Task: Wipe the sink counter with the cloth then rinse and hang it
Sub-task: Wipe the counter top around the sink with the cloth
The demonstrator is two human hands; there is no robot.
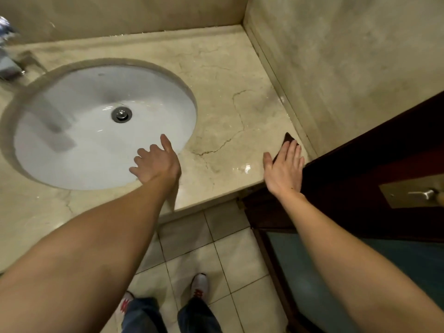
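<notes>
Pressing hand: right hand (284, 169), fingers straight and together, laid flat on the cloth, thumb spread aside.
Cloth: dark cloth (287, 139), mostly hidden under the right palm, one corner showing past the fingertips; it lies on the counter's near right corner, just beside the wall skirting.
Idle hand: left hand (156, 162), fingers loosely curled and grasping nothing, thumb extended, over the near rim of the sink; contact cannot be told.
Surface: beige marble counter (228, 80), veined with cracks, wet sheen near the front edge between the hands.
Basin: white oval sink (72, 131) with a metal drain (121, 114) at its centre.
Fixture: tap (9, 66), blurred, far left.
Joinery: dark wooden door (372, 164), just beside the right hand.
Floor: pale tiles (228, 260), two shoes (200, 284).
</notes>
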